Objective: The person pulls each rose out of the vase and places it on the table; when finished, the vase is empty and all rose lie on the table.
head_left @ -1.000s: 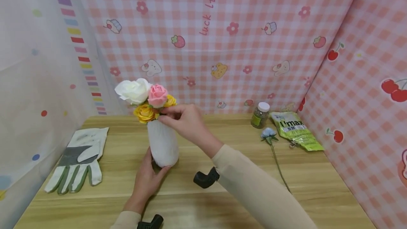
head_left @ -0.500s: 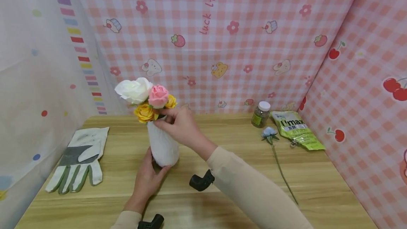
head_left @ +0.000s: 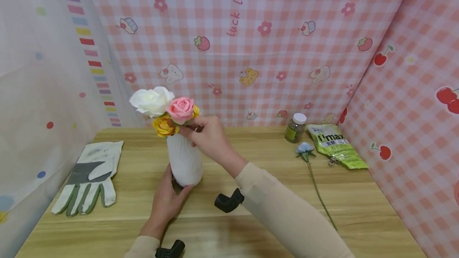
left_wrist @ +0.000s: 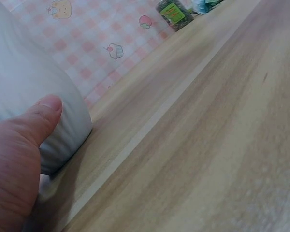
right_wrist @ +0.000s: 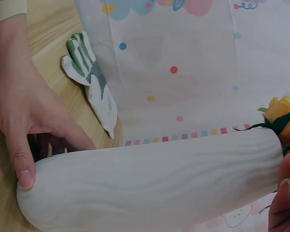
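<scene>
Low on the vase (head_left: 185, 162) | left grip (head_left: 167, 199) clamped round it, partly hidden | right grip (head_left: 208, 137) pinching pink rose (head_left: 181, 108), stem hidden

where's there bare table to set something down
Bare table lies between the white vase and the jar; between the glove and the vase; and right of the blue flower, in front of the green pouch. Crowded: back right, where jar, flower and pouch cluster, and around the vase, where the left grip and right grip are.

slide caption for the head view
Left hand holding a white vase, right hand at the pink flower, blue flower on the table.
</scene>
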`<control>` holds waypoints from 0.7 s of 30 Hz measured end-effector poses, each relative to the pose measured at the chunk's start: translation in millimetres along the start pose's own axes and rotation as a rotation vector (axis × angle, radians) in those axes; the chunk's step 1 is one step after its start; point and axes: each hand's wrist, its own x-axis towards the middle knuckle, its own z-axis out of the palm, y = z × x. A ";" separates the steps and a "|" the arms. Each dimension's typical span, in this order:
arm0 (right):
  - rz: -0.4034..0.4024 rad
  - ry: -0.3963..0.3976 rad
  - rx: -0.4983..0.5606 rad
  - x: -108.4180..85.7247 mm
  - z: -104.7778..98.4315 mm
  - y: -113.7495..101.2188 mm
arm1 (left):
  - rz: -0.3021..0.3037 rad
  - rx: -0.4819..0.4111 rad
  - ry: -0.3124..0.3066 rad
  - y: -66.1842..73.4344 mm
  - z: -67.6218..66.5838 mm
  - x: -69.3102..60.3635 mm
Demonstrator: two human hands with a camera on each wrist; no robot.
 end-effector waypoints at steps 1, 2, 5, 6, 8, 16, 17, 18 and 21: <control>0.006 0.009 0.011 0.2 -1.3 -0.7 | 0.000 0.002 0.000 -0.1 0.1 0.2; 0.012 0.020 0.023 0.3 -2.6 -1.3 | 0.000 0.002 -0.001 -0.1 0.1 0.4; 0.038 0.045 0.063 0.1 -7.0 -3.4 | 0.005 0.000 0.004 -0.4 0.1 0.9; 0.047 0.051 0.075 -0.1 -8.6 -4.0 | 0.007 -0.001 0.006 -0.3 -0.1 0.8; 0.055 0.057 0.105 -0.3 -11.2 -4.8 | 0.012 -0.002 0.008 -0.3 -0.3 0.8; 0.035 0.089 0.249 1.6 -18.5 -4.1 | -0.004 0.003 0.000 -0.6 -0.1 0.6; 0.038 0.093 0.255 1.5 -19.2 -3.7 | -0.008 0.000 -0.001 -0.7 0.1 0.4; 0.041 0.096 0.256 1.4 -19.7 -3.2 | -0.009 -0.002 -0.001 -1.2 0.4 0.1; 0.044 0.102 0.233 1.3 -21.5 -1.8 | -0.019 -0.007 -0.004 -1.4 0.3 0.1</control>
